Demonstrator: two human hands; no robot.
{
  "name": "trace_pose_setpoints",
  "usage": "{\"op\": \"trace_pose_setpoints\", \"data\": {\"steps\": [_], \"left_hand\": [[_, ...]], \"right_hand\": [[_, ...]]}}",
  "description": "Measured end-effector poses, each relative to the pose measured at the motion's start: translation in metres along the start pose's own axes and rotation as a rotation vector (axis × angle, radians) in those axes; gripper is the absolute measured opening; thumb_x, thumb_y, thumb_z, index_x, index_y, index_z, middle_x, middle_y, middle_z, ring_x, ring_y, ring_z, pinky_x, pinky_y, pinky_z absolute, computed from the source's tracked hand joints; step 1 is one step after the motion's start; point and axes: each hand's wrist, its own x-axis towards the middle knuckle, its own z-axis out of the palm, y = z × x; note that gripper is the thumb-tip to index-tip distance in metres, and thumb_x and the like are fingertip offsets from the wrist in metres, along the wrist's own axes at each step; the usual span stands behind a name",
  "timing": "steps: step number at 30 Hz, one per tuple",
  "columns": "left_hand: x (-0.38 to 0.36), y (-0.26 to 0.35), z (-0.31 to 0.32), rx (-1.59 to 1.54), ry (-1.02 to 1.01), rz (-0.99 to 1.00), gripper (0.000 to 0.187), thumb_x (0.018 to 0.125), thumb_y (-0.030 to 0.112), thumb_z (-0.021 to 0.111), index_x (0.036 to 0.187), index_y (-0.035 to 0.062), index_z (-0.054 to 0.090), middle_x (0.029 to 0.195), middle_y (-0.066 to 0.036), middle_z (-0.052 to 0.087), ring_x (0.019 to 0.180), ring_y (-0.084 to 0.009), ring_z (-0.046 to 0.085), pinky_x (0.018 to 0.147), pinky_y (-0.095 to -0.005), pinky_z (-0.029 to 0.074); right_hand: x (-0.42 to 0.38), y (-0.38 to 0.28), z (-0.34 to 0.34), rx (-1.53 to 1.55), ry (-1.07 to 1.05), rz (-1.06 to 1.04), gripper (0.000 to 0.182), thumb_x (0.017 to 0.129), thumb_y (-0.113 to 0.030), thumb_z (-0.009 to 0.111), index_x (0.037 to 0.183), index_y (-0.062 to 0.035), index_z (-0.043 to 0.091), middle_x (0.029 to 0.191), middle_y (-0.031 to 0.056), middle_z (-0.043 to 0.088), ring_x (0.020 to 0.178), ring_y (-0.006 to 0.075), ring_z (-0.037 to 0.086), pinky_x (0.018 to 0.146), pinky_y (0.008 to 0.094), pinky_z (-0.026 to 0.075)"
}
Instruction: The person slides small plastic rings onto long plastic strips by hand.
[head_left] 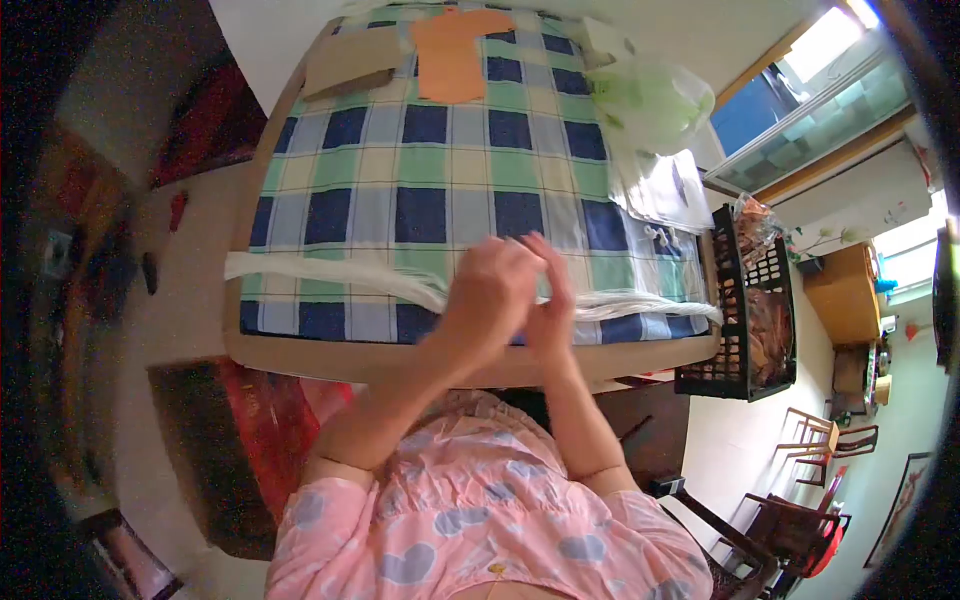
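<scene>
A long bundle of white strands (330, 270) lies across the near side of a bed-like surface with a checked cloth (430, 215). Over the middle of the bundle, my left hand (494, 285) is closed, its fingertips pinched toward the right hand. Against it, my right hand (550, 295) is also closed, with fingers bent up close to the left fingertips. Both hands are slightly blurred, and what sits between the fingertips is hidden. The strands pass behind my wrists and come out on the right, reaching the surface's edge.
An orange cutout sheet (450, 60) and a piece of cardboard (352, 62) lie at the far side. A plastic bag (655, 100) and white papers (668, 195) are at the right. A black crate (735, 320) with wrapped brown items stands beside the right edge.
</scene>
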Motion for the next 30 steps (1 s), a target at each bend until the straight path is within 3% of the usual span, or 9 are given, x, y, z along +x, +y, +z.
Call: {"op": "trace_pose_setpoints", "data": {"steps": [2,4,5,8,12,15,20,30], "left_hand": [[0.007,-0.028,-0.011,-0.078,0.034,-0.038,0.009,0.074,0.008,0.064,0.082,0.0043,0.062,0.083,-0.011,0.060,0.082,-0.0303,0.056,0.075,-0.0404,0.045],[0.003,-0.053,-0.001,-0.085,0.004,-0.061,0.003,0.074,0.007,0.064,0.076,0.0043,0.063,0.079,-0.012,0.059,0.080,-0.0302,0.056,0.072,-0.0402,0.046],[-0.001,-0.061,0.008,-0.064,-0.164,-0.075,0.004,0.074,0.008,0.064,0.074,0.0045,0.062,0.079,-0.012,0.059,0.082,-0.0304,0.056,0.073,-0.0399,0.046],[-0.011,-0.064,0.028,-0.129,-0.326,-0.001,0.006,0.074,0.010,0.064,0.074,0.0044,0.063,0.079,-0.012,0.059,0.082,-0.0309,0.057,0.074,-0.0403,0.046],[-0.016,-0.067,0.032,-0.155,-0.289,-0.048,0.007,0.073,0.011,0.063,0.073,0.0047,0.062,0.079,-0.011,0.060,0.082,-0.0308,0.057,0.075,-0.0401,0.046],[-0.017,-0.068,0.018,-0.156,-0.223,-0.125,0.008,0.073,0.011,0.064,0.074,0.0043,0.062,0.080,-0.013,0.058,0.084,-0.0318,0.056,0.077,-0.0411,0.045],[-0.042,-0.056,-0.021,-0.045,-0.362,-0.066,0.010,0.072,0.013,0.066,0.075,0.0051,0.062,0.082,-0.011,0.056,0.088,-0.0308,0.054,0.079,-0.0411,0.045],[-0.086,-0.061,-0.009,0.028,-0.324,-0.089,0.012,0.073,0.012,0.066,0.078,0.0046,0.059,0.086,-0.013,0.055,0.089,-0.0324,0.053,0.081,-0.0414,0.044]], "right_hand": [[0.008,0.018,-0.018,0.021,0.083,0.149,0.023,0.080,-0.001,0.060,0.101,-0.0066,0.063,0.107,0.0099,0.062,0.100,0.0262,0.056,0.087,0.0353,0.043],[0.009,0.032,-0.037,-0.064,-0.070,0.182,0.018,0.079,-0.002,0.061,0.096,-0.0065,0.064,0.100,0.0103,0.063,0.096,0.0273,0.057,0.084,0.0361,0.044],[0.009,0.034,-0.042,-0.108,-0.147,0.198,0.016,0.079,-0.002,0.061,0.093,-0.0065,0.065,0.097,0.0106,0.063,0.094,0.0278,0.057,0.082,0.0364,0.044],[0.009,0.031,-0.046,-0.230,-0.404,0.198,0.010,0.079,-0.004,0.061,0.088,-0.0054,0.065,0.089,0.0110,0.062,0.091,0.0302,0.056,0.081,0.0367,0.044],[0.002,0.029,-0.047,-0.224,-0.384,0.240,0.008,0.079,-0.007,0.063,0.086,-0.0051,0.065,0.084,0.0103,0.061,0.085,0.0289,0.056,0.075,0.0360,0.045],[-0.005,0.028,-0.049,-0.211,-0.353,0.202,0.010,0.077,-0.003,0.064,0.086,-0.0038,0.065,0.080,0.0088,0.060,0.077,0.0231,0.058,0.071,0.0329,0.046],[-0.018,0.019,-0.053,-0.230,-0.419,0.134,0.010,0.077,-0.002,0.064,0.086,-0.0043,0.064,0.078,0.0079,0.058,0.076,0.0231,0.057,0.070,0.0328,0.046],[-0.023,0.004,-0.047,-0.170,-0.403,0.105,0.010,0.076,0.000,0.064,0.085,-0.0036,0.063,0.077,0.0092,0.058,0.075,0.0254,0.056,0.067,0.0331,0.045]]}}
